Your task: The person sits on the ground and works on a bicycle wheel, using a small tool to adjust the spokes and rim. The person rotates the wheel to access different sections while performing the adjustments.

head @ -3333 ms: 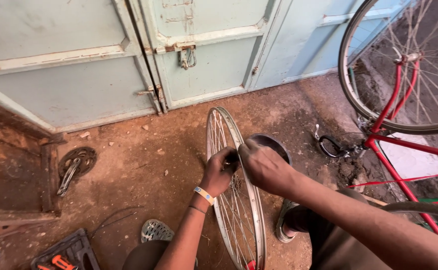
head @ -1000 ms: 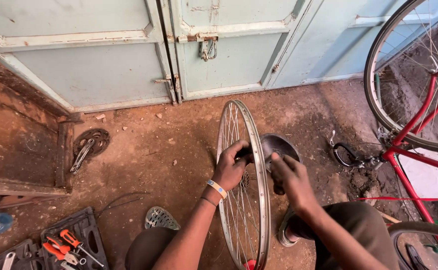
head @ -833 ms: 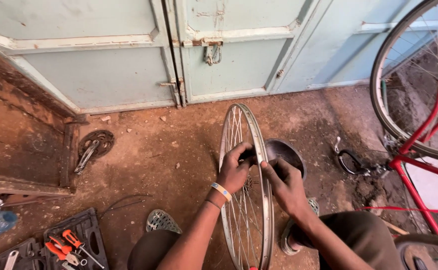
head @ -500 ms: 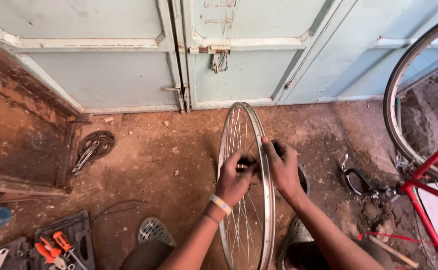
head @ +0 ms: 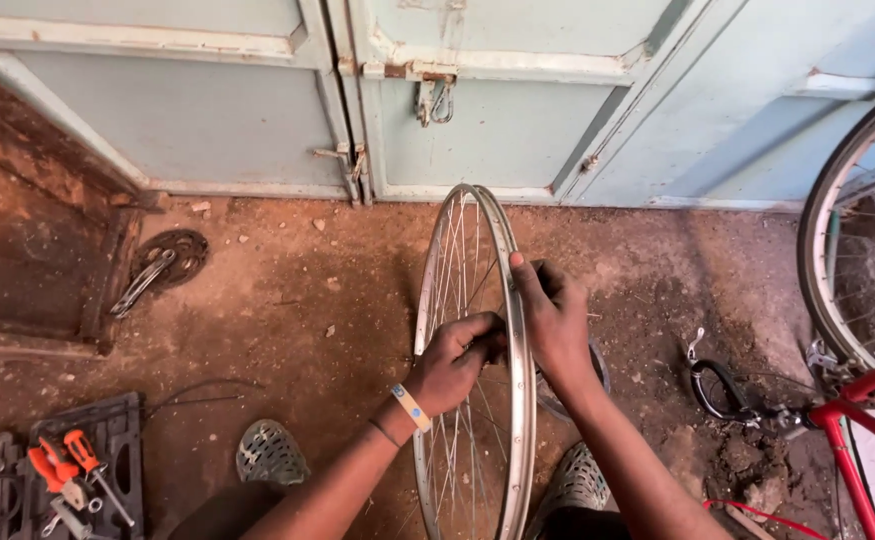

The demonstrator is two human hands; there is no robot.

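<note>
While the bare wheel rim (head: 477, 350) stands upright on the dirt floor (head: 287, 300), the left hand (head: 454, 360) curls closed among its spokes and the right hand (head: 554, 325) wraps the rim's edge. At lower left a black tool tray (head: 107, 440) holds orange-handled screwdrivers (head: 72, 460). Open dirt lies left of the wheel; a red bicycle (head: 857, 400) crowds the right.

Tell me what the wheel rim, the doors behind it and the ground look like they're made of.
Silver spoked bicycle wheel rim: bare metal, likely aluminium or steel, with a dull sheen and thin wire spokes.
Pale blue-green double doors: seemingly painted sheet metal, with rust showing at the latch and hinges.
Reddish-brown ground: packed earth, rough, scattered with small stones.
</note>
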